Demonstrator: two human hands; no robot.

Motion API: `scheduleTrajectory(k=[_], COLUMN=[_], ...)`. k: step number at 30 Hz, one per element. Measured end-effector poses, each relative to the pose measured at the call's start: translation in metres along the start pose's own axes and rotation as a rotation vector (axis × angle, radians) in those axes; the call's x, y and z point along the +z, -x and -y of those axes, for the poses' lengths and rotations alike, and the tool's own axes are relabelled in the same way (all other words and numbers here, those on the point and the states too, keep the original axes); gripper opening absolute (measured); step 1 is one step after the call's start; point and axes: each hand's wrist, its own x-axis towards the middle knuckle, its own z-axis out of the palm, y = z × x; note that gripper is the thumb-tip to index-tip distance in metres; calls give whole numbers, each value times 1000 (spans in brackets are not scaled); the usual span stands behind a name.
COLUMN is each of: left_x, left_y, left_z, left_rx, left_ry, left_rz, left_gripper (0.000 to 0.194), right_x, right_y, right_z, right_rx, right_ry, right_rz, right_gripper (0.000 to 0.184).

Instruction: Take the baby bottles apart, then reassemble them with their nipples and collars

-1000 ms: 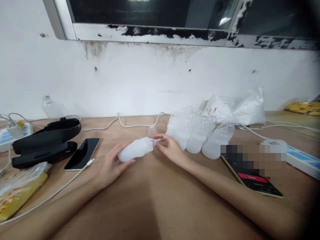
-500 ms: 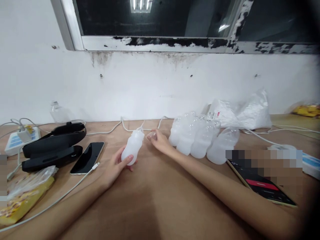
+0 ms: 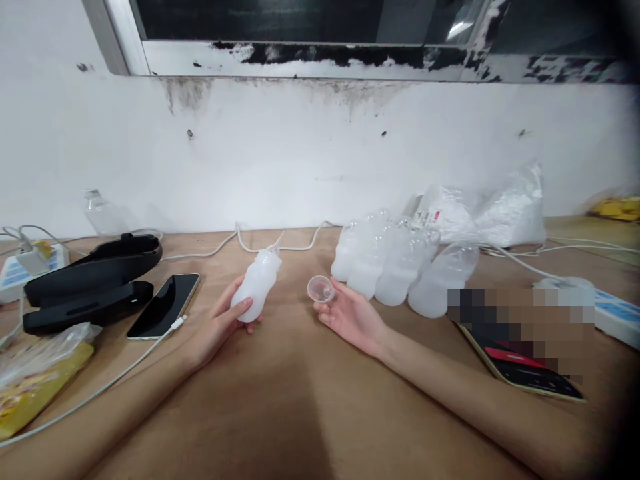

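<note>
My left hand is wrapped round a translucent white squeeze bottle, which tilts to the right. Its thin pointed nozzle is uncovered. Between the fingertips of my right hand is a clear domed cap, its round open rim turned toward me. A gap of bare table separates the cap from the bottle. To the right of my right hand stand several more white bottles, clustered together with clear domed caps on top.
On the left lie a black phone, a black headset-like case, a white cable and a yellow snack bag. A partly blurred-out phone, a power strip and a white plastic bag lie right. A wall bounds the back.
My right hand has moved away from the bottle's nozzle, toward me and right, and turned the clear cap so its opening shows. My left hand still holds the bottle. The whole view has shifted slightly.
</note>
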Motion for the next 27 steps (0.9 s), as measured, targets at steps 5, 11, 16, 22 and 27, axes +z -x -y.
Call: scheduleTrajectory(k=[5,11,16,22,27], left_x=[1,0,-1,0,-1], left_y=[1,1,1,2,3], left_z=[-2,-1,0,-1,0], left_rx=[-18,-17,-18,-27,-16], left_ry=[-27,-21,-21,-38,-119], left_rz=[-18,-12,-4,-13,-3], left_gripper=[48,45,45,46,42], right_x=[1,-1,1,-1,-1], right_y=[0,-1,0,-1,0], right_z=[1,0,0,-1,2], right_rx=[5,-7,22,21,-4], right_ry=[33,74,6,6,92], right_rz=[10,14,19,24,55], right_gripper=[15,15,15,15,14])
